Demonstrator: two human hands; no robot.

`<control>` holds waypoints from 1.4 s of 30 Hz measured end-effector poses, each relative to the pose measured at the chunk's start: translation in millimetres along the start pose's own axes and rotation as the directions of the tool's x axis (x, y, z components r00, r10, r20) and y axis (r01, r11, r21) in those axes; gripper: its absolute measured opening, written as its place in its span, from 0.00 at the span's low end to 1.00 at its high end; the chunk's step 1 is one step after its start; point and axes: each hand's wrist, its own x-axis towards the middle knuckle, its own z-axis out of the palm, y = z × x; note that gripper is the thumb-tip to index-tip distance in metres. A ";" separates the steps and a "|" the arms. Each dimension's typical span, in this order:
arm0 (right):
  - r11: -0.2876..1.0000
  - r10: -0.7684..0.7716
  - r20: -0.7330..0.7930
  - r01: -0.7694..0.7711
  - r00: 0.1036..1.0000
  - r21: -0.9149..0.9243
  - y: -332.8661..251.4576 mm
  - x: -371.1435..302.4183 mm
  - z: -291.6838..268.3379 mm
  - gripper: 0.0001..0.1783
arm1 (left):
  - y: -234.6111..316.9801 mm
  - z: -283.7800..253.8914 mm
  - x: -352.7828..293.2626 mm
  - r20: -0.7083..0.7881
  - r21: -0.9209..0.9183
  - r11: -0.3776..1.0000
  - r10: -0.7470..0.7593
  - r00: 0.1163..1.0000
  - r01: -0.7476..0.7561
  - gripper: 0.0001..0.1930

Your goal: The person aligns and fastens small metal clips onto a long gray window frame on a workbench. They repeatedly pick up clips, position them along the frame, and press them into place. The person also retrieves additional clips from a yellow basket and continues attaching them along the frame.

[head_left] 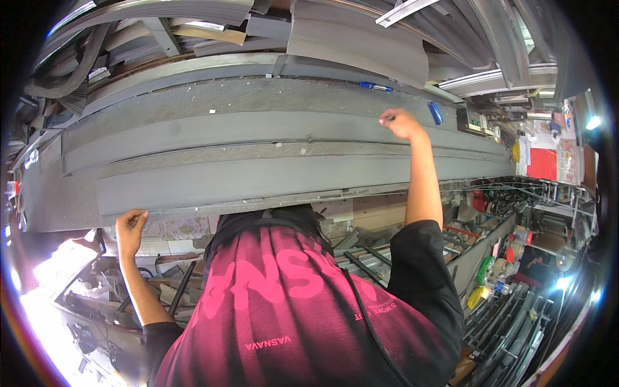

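Two long, flat grey strips lie across the grey workbench (45, 193), a far strip (258, 129) and a near strip (258, 177). My left hand (130, 231) is at the bench's front edge, by the near strip's left corner. Its thumb and forefinger are pinched together, and what they hold, if anything, cannot be made out. My right hand (403, 124) reaches over the right part of the far strip. Its fingers are closed, with a small dark thing at the fingertips, too small to name. Thin dark lines run lengthwise between the strips.
A blue pen (375, 86) and a blue rectangular object (436, 113) lie beyond my right hand. Grey corrugated sheets (354, 42) and metal profiles are stacked along the back. Small white bits dot the bench. Racks of metal bars (506, 329) stand at the lower right.
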 end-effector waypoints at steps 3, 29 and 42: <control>0.988 0.153 -0.005 -0.153 0.988 -0.029 66.2 47.9 3.9 0.16 | -19.6 -4.8 4.5 -0.117 0.080 0.997 -0.008 0.993 0.018 0.13; 0.713 -0.196 -0.291 -0.067 0.937 -0.698 252.3 9.0 59.7 0.24 | -22.3 31.9 -60.4 -0.424 0.381 0.851 -0.187 0.886 0.362 0.15; 0.829 0.151 -0.817 0.380 0.556 0.411 -59.2 -152.3 -52.9 0.06 | -61.0 -120.4 67.3 0.045 0.686 0.714 0.156 0.987 -0.144 0.68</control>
